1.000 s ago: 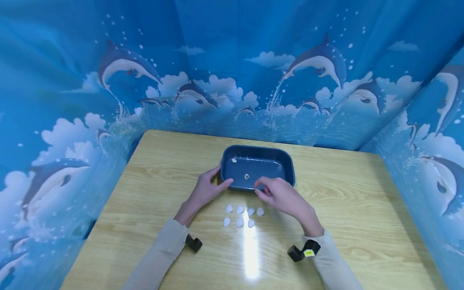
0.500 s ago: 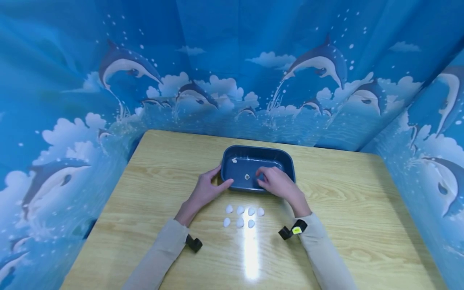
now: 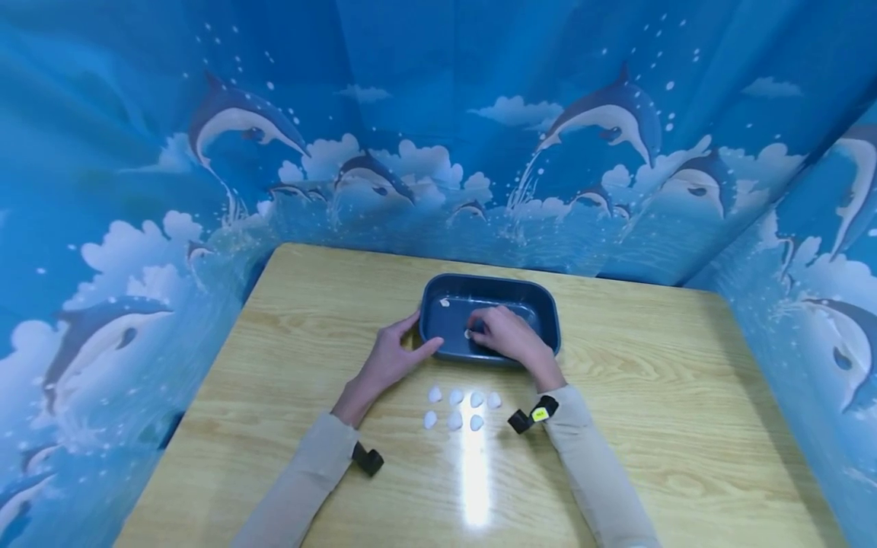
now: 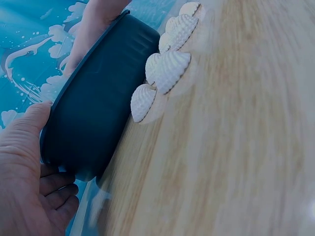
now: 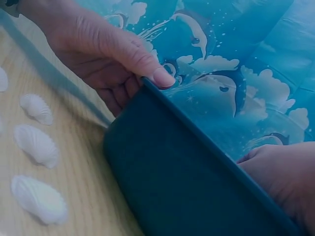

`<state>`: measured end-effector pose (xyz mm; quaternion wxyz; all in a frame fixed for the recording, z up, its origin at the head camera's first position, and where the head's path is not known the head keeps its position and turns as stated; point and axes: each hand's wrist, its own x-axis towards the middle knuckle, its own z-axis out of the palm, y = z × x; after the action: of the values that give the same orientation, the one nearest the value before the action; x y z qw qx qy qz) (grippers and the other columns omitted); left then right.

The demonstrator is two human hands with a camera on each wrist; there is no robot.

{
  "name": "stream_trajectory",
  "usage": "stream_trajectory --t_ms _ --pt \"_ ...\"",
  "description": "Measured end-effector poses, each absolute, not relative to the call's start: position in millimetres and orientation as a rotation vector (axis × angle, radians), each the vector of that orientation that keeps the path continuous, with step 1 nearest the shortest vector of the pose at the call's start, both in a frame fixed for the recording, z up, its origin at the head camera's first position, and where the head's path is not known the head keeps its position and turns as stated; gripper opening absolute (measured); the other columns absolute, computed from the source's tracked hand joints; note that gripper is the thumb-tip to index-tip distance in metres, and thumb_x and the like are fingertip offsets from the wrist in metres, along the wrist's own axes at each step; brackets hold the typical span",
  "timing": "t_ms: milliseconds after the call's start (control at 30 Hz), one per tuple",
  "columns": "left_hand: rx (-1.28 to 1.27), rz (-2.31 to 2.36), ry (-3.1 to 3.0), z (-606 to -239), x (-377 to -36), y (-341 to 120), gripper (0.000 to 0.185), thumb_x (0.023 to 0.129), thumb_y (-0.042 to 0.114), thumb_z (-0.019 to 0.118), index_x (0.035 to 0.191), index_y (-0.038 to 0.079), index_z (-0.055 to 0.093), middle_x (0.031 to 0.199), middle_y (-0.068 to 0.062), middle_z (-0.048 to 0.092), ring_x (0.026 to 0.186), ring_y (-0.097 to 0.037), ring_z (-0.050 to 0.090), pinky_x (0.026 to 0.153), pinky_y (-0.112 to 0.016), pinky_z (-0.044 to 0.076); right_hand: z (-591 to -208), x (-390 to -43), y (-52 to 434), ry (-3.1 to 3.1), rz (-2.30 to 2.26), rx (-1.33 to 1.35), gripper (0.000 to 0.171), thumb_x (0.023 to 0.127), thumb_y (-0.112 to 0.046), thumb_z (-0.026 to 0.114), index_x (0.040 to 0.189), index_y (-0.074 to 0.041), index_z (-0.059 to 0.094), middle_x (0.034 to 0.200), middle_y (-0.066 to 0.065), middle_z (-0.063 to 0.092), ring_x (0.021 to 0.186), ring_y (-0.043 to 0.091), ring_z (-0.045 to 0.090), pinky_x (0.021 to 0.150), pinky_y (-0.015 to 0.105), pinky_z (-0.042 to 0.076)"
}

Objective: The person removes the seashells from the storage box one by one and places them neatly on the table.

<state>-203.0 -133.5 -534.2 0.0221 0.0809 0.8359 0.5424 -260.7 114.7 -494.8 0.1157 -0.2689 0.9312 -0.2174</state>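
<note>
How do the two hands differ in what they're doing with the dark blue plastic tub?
The left hand stays outside the dark blue plastic tub, gripping its left end with the thumb on the rim; the right hand reaches over the near wall into it. The left hand touches no shell; the right hand's fingertips are at a small white shell on the tub's floor. Both wear beige sleeves.

I see a dark navy-blue tub (image 3: 541, 304) on a pale yellow-tan wooden table (image 3: 685, 396) with streaky grain. White ribbed shells (image 3: 455, 408) lie on the wood, and one pale shell (image 3: 444, 302) sits in the tub. The backdrop (image 3: 438, 137) is bright blue, printed with grey-and-white dolphins, white clouds and bubbles. Both sleeves (image 3: 301, 487) are beige; one black wrist strap (image 3: 533, 416) carries a yellow tag.
</note>
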Motion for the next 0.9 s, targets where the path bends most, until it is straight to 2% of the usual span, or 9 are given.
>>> stream_trajectory --t_ms 200,467,600,900 --pt "0.246 1.688 2.577 -535.0 -204.9 -132.4 0.079 0.094 0.043 0.078 0.157 0.010 0.044 0.161 -0.010 0.044 0.152 -0.028 0.038 0.125 -0.048 0.032 -498.7 -261.6 114.0 2.720 -0.647 -0.785 0.014 0.101 -0.017 0.070 0.112 -0.010 0.076 0.071 -0.004 0.061 0.056 0.011 0.050 0.051 0.026 0.038" --pt "0.231 1.661 2.581 -534.8 -203.4 -133.7 0.084 0.093 0.050 0.077 0.158 0.009 0.043 0.162 -0.011 0.043 0.152 -0.028 0.037 0.125 -0.049 0.031 -501.2 -263.4 113.3 2.706 -0.665 -0.745 0.017 0.102 -0.019 0.070 0.114 -0.007 0.074 0.070 -0.002 0.060 0.058 0.012 0.051 0.050 0.026 0.039" --pt "0.239 1.655 2.586 -534.0 -202.1 -134.0 0.090 0.091 0.059 0.075 0.158 0.010 0.043 0.162 -0.010 0.042 0.152 -0.028 0.037 0.125 -0.048 0.032 -501.0 -263.2 113.3 2.692 -0.664 -0.725 0.018 0.102 -0.019 0.069 0.114 -0.007 0.073 0.070 -0.002 0.060 0.058 0.012 0.051 0.050 0.026 0.040" --pt "0.236 1.671 2.581 -534.5 -202.9 -132.6 0.082 0.093 0.049 0.077 0.158 0.012 0.043 0.162 -0.008 0.043 0.152 -0.027 0.037 0.125 -0.048 0.031 -500.4 -263.3 113.4 2.690 -0.651 -0.751 0.016 0.103 -0.019 0.068 0.115 -0.009 0.072 0.072 -0.003 0.060 0.059 0.012 0.052 0.051 0.026 0.042"
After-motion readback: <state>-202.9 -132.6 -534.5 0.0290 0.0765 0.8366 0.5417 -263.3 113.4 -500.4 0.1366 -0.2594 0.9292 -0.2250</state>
